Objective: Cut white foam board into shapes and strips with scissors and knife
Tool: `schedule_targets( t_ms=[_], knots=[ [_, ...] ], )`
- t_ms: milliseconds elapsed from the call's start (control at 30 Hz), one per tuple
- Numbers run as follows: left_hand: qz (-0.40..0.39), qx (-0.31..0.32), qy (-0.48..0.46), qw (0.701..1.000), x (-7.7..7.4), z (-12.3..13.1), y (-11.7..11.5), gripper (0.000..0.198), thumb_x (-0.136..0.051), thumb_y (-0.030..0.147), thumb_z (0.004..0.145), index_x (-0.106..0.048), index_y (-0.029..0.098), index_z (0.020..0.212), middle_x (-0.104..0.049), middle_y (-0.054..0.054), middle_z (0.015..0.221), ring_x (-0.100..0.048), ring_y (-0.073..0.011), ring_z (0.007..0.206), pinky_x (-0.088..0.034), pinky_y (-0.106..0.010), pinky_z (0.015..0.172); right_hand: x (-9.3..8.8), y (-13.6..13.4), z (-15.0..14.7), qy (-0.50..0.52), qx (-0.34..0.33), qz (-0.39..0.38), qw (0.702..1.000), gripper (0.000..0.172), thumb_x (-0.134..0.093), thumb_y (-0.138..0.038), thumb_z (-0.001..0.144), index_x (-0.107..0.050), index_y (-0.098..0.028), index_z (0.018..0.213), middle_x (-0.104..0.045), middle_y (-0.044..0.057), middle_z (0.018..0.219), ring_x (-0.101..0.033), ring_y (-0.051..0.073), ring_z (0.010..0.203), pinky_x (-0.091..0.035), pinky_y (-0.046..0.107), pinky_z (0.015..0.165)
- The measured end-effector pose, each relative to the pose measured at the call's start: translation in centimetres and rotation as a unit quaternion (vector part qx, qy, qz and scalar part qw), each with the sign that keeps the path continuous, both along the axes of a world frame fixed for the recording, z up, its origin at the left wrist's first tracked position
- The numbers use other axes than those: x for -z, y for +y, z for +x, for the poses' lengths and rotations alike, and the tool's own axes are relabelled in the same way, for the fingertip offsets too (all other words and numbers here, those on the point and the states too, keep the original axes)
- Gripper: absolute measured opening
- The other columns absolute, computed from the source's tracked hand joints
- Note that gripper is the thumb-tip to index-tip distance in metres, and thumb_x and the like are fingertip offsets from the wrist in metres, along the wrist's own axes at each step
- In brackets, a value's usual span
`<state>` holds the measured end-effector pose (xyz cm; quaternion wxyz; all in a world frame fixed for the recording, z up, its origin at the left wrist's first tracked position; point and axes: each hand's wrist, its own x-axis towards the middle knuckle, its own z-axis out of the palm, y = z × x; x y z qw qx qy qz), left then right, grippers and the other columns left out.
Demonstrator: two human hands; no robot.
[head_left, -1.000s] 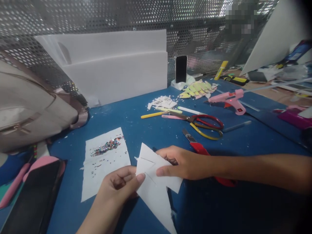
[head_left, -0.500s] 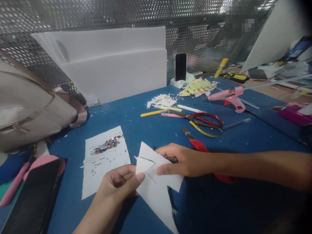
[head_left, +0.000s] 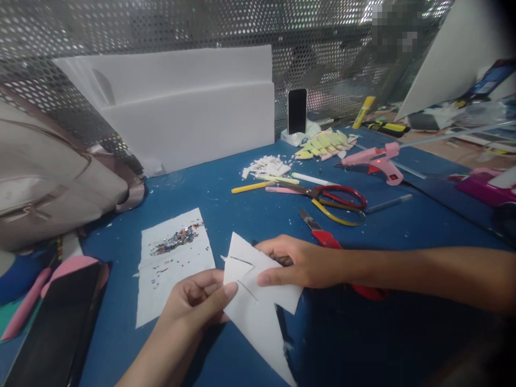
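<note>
Both of my hands hold a white cut-out foam shape [head_left: 258,314] with pointed tips and cut slits, just above the blue table [head_left: 250,215]. My left hand [head_left: 195,301] pinches its left edge between thumb and fingers. My right hand [head_left: 296,263] grips its upper right part, thumb on top. A red utility knife [head_left: 334,247] lies under my right wrist. Left of the shape lies a white sheet [head_left: 173,263] with a small heap of coloured glitter on it.
Scissors [head_left: 334,199], pencils [head_left: 252,187], white scraps [head_left: 266,166] and a pink glue gun [head_left: 379,161] lie further back. White foam boards [head_left: 181,113] lean on the perforated metal wall, beside an upright phone [head_left: 297,111]. A bag [head_left: 52,177] and a dark phone [head_left: 52,322] sit left.
Hardly anything differs. Both hands keep their hold on the white shape, which has shifted a little up and left.
</note>
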<state>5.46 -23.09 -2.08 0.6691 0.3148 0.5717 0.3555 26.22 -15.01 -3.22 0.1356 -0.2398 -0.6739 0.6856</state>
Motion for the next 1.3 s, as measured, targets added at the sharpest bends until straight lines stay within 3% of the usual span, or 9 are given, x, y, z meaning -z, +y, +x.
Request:
schedule_targets(
  t_ms=[300,700,967,1300],
  knots=[
    [0.003,-0.021,-0.023,1.0,-0.1,0.2,-0.1,0.028,-0.083,0.037,0.069,-0.078,0.018,0.088,-0.069,-0.001,0.058,-0.066,-0.011,0.06,-0.051,-0.018,0.064,-0.1,0.0,0.0,-0.008,0.011,0.022,1.0,0.03,-0.065,-0.034,0.086,-0.065,-0.011,0.105,-0.064,0.007,0.095,-0.058,0.013,0.078,-0.046,0.022,0.064],
    [0.019,-0.057,0.016,0.998,0.4,0.4,-0.5,0.033,-0.085,0.04,0.065,-0.077,0.016,0.086,-0.076,-0.006,0.07,-0.068,-0.0121,0.06,-0.053,-0.017,0.063,-0.2,-0.1,-0.1,0.007,0.027,0.064,0.998,0.028,-0.064,-0.033,0.086,-0.065,-0.01,0.103,-0.065,0.008,0.099,-0.059,0.016,0.083,-0.047,0.025,0.07],
    [0.027,-0.076,0.038,0.996,1.2,0.4,-0.5,0.036,-0.087,0.043,0.061,-0.077,0.016,0.083,-0.074,-0.005,0.068,-0.067,-0.0138,0.062,-0.052,-0.017,0.06,-0.2,-0.2,-0.1,0.011,0.031,0.031,0.999,0.024,-0.062,-0.027,0.086,-0.064,-0.01,0.103,-0.062,0.005,0.09,-0.057,0.013,0.078,-0.044,0.023,0.066],
    [0.066,-0.087,0.057,0.992,1.7,0.4,-0.8,0.031,-0.083,0.044,0.065,-0.072,0.016,0.074,-0.064,-0.001,0.064,-0.059,-0.0121,0.057,-0.052,-0.023,0.059,-0.3,-0.3,0.1,0.001,0.031,0.051,0.998,0.028,-0.061,-0.031,0.088,-0.065,-0.011,0.107,-0.066,0.006,0.094,-0.059,0.014,0.079,-0.044,0.021,0.062]
  ],
)
